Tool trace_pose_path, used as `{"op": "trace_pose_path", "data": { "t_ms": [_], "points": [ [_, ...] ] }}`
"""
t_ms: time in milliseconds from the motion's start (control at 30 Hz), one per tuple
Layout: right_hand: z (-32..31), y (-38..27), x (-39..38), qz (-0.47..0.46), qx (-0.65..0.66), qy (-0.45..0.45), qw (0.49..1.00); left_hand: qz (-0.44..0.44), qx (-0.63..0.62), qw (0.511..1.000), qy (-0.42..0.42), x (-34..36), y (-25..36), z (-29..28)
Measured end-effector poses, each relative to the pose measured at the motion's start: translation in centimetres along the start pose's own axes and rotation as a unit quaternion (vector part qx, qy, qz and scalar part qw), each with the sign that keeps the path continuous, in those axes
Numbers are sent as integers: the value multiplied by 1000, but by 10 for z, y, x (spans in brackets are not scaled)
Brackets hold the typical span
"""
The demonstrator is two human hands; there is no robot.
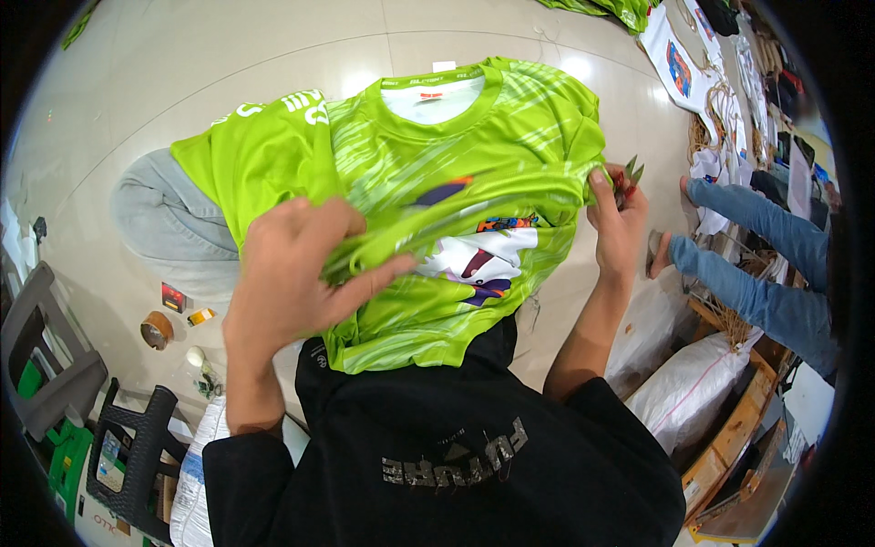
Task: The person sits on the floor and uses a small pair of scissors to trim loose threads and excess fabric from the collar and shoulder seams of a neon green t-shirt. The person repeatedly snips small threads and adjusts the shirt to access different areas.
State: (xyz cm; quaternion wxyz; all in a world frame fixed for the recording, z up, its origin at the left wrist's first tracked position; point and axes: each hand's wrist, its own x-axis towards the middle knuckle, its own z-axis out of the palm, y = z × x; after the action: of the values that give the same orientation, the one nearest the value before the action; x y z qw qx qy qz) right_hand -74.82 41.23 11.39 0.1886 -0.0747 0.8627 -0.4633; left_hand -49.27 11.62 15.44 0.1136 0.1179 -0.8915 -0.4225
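A bright green printed jersey (456,128) is spread over my lap, with a green piece (251,155) lying over its left part and my grey-trousered leg (164,219). My left hand (296,264), slightly blurred, has curled fingers gripping a bunched fold of the jersey, thumb stretched to the right. My right hand (612,210) pinches the jersey's right edge between thumb and finger and also holds small metal snips (629,178) with red on the handle.
Another person's jeans legs and sandalled feet (756,219) stand at the right, by white sacks (684,392) and wooden boards (729,447). Dark plastic chairs (128,447), a tape roll (157,328) and small boxes (173,296) are at lower left. White printed garments (674,55) lie at upper right.
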Motion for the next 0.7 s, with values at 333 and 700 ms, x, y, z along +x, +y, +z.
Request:
{"op": "trace_pose_path", "data": {
  "t_ms": [333, 700],
  "points": [
    [-76, 87, -99, 126, -78, -358, 922, -145, 119, 916, -355, -104, 24, -39],
    [24, -26, 18, -77, -112, -118, 984, -186, 213, 959, -32, -78, 2, -20]
  ]
}}
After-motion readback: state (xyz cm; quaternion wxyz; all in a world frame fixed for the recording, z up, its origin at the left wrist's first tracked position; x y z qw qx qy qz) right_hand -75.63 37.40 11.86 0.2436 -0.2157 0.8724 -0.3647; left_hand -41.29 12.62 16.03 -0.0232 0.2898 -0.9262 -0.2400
